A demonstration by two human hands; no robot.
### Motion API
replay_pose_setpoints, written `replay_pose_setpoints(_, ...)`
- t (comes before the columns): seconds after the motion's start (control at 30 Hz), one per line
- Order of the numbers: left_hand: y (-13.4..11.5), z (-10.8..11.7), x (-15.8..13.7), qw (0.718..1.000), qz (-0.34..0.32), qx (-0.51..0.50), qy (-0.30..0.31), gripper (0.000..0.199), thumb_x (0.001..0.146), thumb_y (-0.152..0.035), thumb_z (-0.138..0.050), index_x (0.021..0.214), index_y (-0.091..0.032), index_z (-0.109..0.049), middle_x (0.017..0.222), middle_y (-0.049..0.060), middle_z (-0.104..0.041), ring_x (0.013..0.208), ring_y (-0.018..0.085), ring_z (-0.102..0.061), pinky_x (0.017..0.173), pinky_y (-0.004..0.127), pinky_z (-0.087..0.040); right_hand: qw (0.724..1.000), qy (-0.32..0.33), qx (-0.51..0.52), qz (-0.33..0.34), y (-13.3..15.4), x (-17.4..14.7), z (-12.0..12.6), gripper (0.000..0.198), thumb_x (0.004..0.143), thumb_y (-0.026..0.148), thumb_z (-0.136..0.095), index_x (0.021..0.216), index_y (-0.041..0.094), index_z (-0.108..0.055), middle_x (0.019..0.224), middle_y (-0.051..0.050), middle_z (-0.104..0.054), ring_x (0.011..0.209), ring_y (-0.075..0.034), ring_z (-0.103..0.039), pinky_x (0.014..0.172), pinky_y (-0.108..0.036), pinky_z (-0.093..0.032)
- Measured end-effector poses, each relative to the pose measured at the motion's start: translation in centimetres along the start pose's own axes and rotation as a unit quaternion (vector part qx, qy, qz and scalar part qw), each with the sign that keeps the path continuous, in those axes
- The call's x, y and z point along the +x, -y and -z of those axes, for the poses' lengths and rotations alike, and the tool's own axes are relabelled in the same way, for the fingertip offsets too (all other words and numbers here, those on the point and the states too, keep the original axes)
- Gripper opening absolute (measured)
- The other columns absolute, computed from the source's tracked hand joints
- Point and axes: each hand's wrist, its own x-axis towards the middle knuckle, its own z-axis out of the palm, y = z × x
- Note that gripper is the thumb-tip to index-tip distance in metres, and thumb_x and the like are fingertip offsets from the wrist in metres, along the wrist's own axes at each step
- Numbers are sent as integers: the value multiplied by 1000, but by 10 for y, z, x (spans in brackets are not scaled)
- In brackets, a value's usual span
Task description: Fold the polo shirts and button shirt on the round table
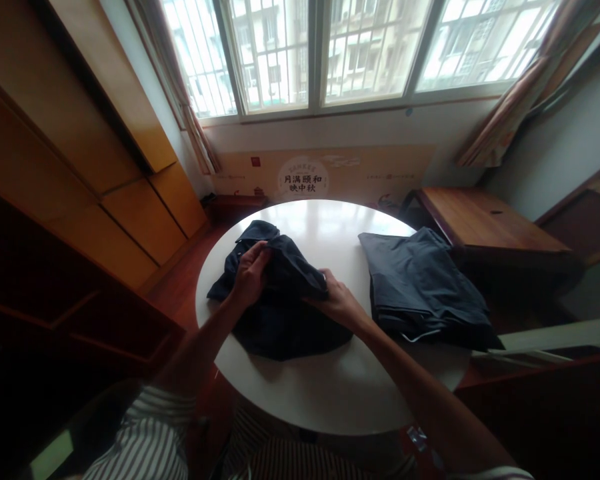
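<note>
A dark navy garment lies bunched on the left half of a round white table. It looks like a jacket or shirt, though its exact kind is hard to tell. My left hand pinches the fabric near its upper middle, just below a collar-like fold. At the garment's right edge, my right hand grips the cloth between thumb and fingers. Part of the fabric between the hands is lifted into a ridge. To the right, apart from both hands, a second dark garment rests folded, with a pale cord at its lower edge.
The second garment hangs over the table's right edge. A wooden desk stands at the right, wooden cabinets at the left. Barred windows with curtains are behind, above a printed panel.
</note>
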Motion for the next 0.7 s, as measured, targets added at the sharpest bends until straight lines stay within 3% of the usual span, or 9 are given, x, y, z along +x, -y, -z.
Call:
replay_pose_setpoints(0.03,-8,-7,-12,999,-2,-5,36,37,95,-52,-53,108,-20,-65,78,1,-67,64,15,-64,54,23,-51,1000,5,14,8,0,0,0,66,68,37,-78,128,22,-58,87,-5,-71,82,-27,-65,74,-34,-48)
replay_pose_setpoints(0.1,-20,-20,-35,982,-16,10,187,36,93,-50,-59,109,-20,-68,78,3,-69,69,17,-67,59,25,-55,996,35,69,44,1,2,1,62,71,35,-72,130,22,-58,96,-6,-71,93,-28,-65,83,-37,-49)
replay_pose_setpoints(0.17,-28,-28,-49,930,-44,33,365,31,93,-42,-62,111,-18,-71,86,7,-73,80,19,-71,72,28,-58,984,72,147,71,4,4,2,46,77,39,-64,119,21,-66,98,-6,-71,97,-27,-64,86,-36,-50)
replay_pose_setpoints(0.23,-28,-29,-51,894,-71,57,439,29,96,-35,-58,115,-16,-71,93,9,-75,84,19,-72,79,29,-58,972,95,206,61,7,6,3,38,80,44,-60,105,19,-71,91,-6,-71,92,-27,-65,79,-35,-52)
replay_pose_setpoints(0.3,-18,-20,-39,917,-84,109,375,29,97,-33,-56,116,-16,-70,92,9,-76,80,18,-72,76,29,-59,966,65,246,46,7,7,3,39,80,50,-58,96,18,-72,86,-6,-71,87,-27,-65,73,-35,-53)
replay_pose_setpoints(0.4,11,8,-8,946,-97,273,145,27,97,-30,-53,113,-17,-69,97,9,-75,91,22,-72,87,36,-57,965,-5,261,11,-1,7,2,40,80,48,-55,101,18,-70,90,-7,-71,90,-27,-64,81,-37,-53)
replay_pose_setpoints(0.5,46,42,19,886,-58,457,-57,31,96,-24,-49,121,-14,-64,122,17,-67,121,29,-60,109,48,-42,985,-15,171,-18,-12,9,0,62,73,28,-57,133,15,-56,106,-11,-69,95,-26,-64,91,-43,-51)
replay_pose_setpoints(0.6,74,71,33,825,93,548,-106,59,86,-38,-65,132,-4,-52,138,29,-52,132,41,-48,109,55,-38,995,-69,62,45,-13,8,-5,87,63,9,-50,149,20,-42,133,-14,-57,115,-27,-58,102,-48,-46)
replay_pose_setpoints(0.7,87,88,38,811,192,548,-74,74,78,-45,-71,132,0,-48,129,32,-57,124,41,-55,102,48,-45,988,-88,20,128,-5,5,-10,67,65,3,-43,124,24,-68,143,-9,-51,130,-27,-50,111,-45,-40)
